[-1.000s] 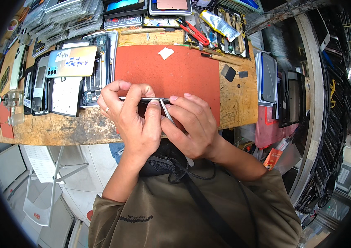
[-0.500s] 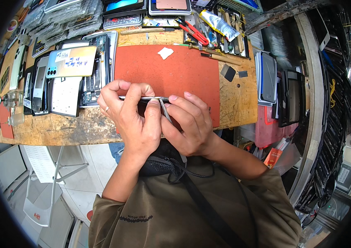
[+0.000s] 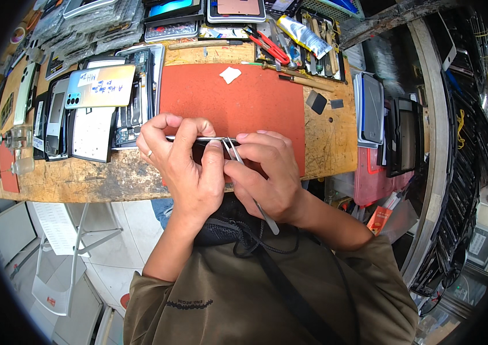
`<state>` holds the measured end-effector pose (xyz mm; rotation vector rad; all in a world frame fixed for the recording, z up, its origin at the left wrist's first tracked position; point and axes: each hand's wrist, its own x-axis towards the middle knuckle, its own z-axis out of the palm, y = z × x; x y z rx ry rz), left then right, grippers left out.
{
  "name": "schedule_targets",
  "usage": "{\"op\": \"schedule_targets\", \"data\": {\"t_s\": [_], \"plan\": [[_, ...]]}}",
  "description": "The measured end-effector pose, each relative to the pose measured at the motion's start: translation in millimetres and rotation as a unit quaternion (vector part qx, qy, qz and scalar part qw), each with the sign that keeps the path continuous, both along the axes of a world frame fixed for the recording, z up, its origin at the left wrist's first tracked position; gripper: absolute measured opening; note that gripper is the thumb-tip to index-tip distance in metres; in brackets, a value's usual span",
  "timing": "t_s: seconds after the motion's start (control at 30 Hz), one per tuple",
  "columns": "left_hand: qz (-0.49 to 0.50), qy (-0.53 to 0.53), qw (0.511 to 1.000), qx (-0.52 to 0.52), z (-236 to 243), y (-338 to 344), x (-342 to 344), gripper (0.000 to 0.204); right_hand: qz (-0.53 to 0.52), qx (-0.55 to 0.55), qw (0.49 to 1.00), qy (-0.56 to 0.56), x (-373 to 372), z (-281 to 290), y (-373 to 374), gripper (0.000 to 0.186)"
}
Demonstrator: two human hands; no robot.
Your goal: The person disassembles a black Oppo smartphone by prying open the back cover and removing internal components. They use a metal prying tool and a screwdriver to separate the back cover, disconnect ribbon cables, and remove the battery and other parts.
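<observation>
A red mat (image 3: pixel 198 95) lies on a worn wooden bench (image 3: pixel 106 179), its surface scuffed and stained along the near edge. Over the near part of the mat, the left hand (image 3: pixel 183 155) pinches a slim dark device (image 3: pixel 202 138), held edge-on between thumb and fingers. Beside it, over the same part of the mat, the right hand (image 3: pixel 273 172) grips steel tweezers (image 3: pixel 265 215) narrowly, their tips at the device's right end; whether they touch it, I cannot tell. On the mat's far half sits a white scrap (image 3: pixel 230 75). Left of the mat, a gold phone (image 3: pixel 106 86) rests on other handset parts, with bagged pieces (image 3: pixel 100 29) heaped behind them. Beyond the mat's far right corner are red-handled pliers (image 3: pixel 275 50) and a yellow-and-white tube (image 3: pixel 304 35). Well right of the mat, past the bench's end, dark panels (image 3: pixel 457 190) crowd a rack. Below and left of the mat, a white folding chair (image 3: pixel 54 293) stands on pale floor tiles (image 3: pixel 140 230).
</observation>
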<state>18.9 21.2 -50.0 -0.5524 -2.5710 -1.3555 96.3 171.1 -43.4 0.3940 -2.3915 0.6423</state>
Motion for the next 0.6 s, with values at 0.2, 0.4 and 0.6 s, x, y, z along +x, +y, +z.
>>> {"op": "schedule_targets", "data": {"t_s": [0.2, 0.4, 0.6], "plan": [[0.000, -0.001, 1.000, 0.000, 1, 0, 0, 0.018, 0.004, 0.012, 1.000, 0.010, 1, -2, 0, 0.027], [0.002, 0.000, 1.000, 0.002, 0, 0, 1, 0.017, 0.023, -0.159, 0.986, -0.041, 0, 12, 3, 0.028], [0.000, 0.003, 1.000, 0.006, 0, -1, 1, 0.016, 0.049, -0.200, 0.976, -0.071, -8, 24, 9, 0.036]]}}
